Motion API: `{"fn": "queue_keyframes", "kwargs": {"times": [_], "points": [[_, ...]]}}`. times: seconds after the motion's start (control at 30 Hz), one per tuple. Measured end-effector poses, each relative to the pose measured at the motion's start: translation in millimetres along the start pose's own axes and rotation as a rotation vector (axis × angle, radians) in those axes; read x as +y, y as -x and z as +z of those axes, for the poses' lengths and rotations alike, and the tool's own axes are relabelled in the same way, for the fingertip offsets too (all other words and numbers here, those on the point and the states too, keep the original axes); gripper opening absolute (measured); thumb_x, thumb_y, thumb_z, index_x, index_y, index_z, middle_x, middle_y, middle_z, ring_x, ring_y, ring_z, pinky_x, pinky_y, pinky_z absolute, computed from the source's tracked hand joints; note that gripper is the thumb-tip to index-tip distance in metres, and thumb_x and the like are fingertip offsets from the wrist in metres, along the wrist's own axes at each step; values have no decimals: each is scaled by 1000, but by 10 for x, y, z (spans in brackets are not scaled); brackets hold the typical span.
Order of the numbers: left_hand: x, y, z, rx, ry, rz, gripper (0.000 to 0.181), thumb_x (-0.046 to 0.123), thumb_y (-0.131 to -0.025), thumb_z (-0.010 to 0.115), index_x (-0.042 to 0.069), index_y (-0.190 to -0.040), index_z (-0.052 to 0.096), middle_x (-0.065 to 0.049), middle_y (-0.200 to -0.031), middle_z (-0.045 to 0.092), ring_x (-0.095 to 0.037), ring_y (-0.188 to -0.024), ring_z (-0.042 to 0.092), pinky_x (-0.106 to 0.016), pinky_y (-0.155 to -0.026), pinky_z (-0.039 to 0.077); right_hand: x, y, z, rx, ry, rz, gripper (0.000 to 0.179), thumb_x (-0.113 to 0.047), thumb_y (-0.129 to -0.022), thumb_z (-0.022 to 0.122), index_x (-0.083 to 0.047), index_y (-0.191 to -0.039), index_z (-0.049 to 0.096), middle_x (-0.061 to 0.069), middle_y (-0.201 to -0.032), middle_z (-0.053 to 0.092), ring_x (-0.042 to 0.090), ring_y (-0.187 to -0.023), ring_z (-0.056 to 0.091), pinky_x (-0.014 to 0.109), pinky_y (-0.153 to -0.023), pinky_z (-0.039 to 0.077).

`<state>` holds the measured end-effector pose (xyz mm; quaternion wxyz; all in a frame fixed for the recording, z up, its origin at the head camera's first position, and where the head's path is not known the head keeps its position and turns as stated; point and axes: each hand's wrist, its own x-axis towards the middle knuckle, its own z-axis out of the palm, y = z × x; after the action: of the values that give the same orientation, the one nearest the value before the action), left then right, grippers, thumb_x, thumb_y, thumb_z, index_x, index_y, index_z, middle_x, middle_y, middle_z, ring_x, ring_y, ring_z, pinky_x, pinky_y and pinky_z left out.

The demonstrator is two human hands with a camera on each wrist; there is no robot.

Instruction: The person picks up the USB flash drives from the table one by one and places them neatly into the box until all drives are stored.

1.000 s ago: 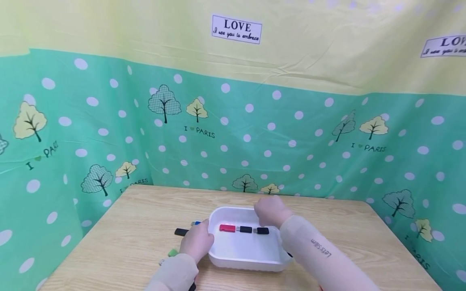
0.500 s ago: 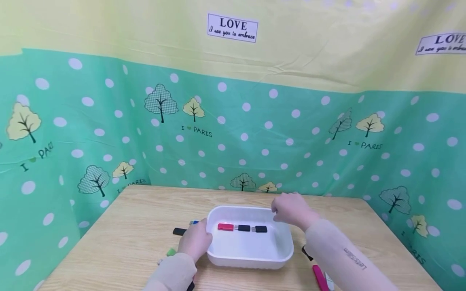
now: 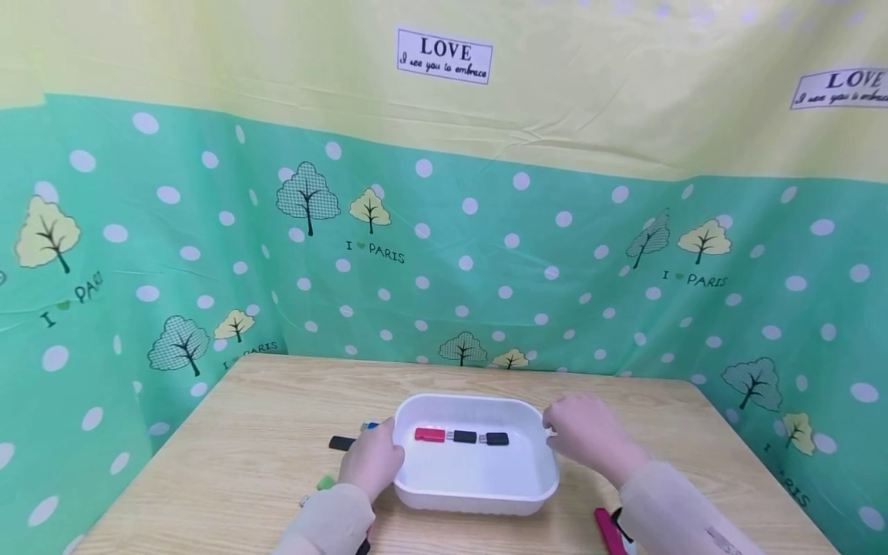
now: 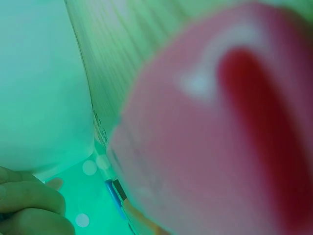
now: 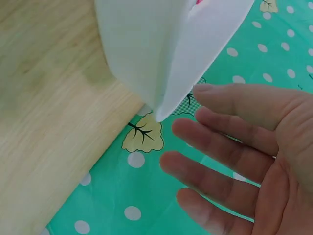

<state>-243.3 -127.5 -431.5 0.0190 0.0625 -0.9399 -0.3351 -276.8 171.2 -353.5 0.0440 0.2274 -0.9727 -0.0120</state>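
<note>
On the table stands a white plastic box (image 3: pixel 479 497). Inside it lie a red USB stick (image 3: pixel 430 435) and two black USB sticks, one in the middle (image 3: pixel 465 437) and one to the right (image 3: pixel 496 439), in a row. My left hand (image 3: pixel 372 460) grips the box's left side at the rim. My right hand (image 3: pixel 590 433) is beside the right rim; in the right wrist view its fingers are spread and loosely bent, with nothing between them. Bent fingers (image 4: pixel 32 203) show below the box in the left wrist view, where a blurred pink and red shape (image 4: pixel 195 147) fills much of the picture.
Left of the box lie a black stick (image 3: pixel 341 442), a blue one (image 3: pixel 370 425) and a green one (image 3: pixel 326 482), partly behind the left arm. A magenta stick (image 3: pixel 609 532) lies by the right sleeve. A green patterned curtain (image 3: pixel 472 231) hangs behind the wooden table (image 3: pixel 298 393).
My right hand has moved from over the box's far right part to outside its right rim. The left hand stays on the left side. The sticks in the box keep their places.
</note>
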Motion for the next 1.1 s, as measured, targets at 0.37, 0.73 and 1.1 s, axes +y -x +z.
{"fn": "queue_keyframes", "kwargs": {"times": [0.37,0.73,1.1], "points": [[-3,-4,6,-2,2,-10,47,7,-92,58,-1,-137,53,-22,-123,67,-36,-103,70,-51,-85,58,54,269,42,101,53,19,6,-12,-70,77,-15,-74,74,-4,-68,68,11,-57,53,32,-50,49],[5,9,8,5,-2,-9,48,7,-92,58,-1,-139,52,-22,-126,66,-38,-108,68,-53,-89,57,131,493,171,49,70,79,11,-17,-70,83,-16,-77,75,-4,-72,71,14,-65,64,33,-55,54],[7,2,16,5,0,-6,48,6,-91,59,0,-138,53,-21,-125,66,-36,-106,69,-51,-87,58,265,639,444,-104,-4,172,12,-21,-72,84,-16,-78,75,-3,-75,71,15,-68,64,37,-59,57]]}}
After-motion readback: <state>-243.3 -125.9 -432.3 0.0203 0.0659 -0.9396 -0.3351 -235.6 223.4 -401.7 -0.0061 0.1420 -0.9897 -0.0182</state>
